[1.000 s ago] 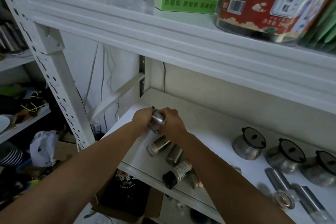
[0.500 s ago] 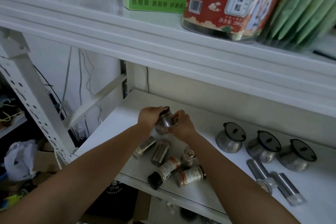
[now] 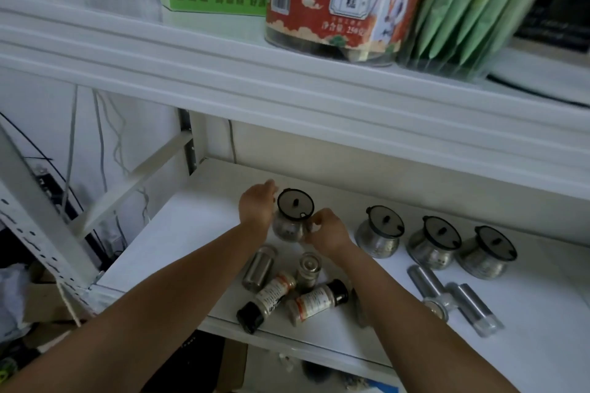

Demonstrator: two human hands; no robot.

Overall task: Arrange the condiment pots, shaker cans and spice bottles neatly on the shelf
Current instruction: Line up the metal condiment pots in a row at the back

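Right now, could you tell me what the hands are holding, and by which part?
Both hands hold one condiment pot by its round body, under the black lid: left hand on the left side, right hand on the right.

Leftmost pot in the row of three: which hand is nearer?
Right. The right hand sits just left of that pot; the left hand is farther left, past the held pot.

Home pantry: white shelving (image 3: 287, 83) holds a food tin (image 3: 319, 16).

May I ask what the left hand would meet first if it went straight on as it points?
Likely the back wall; the left hand points rearward against the condiment pot, depth unclear.
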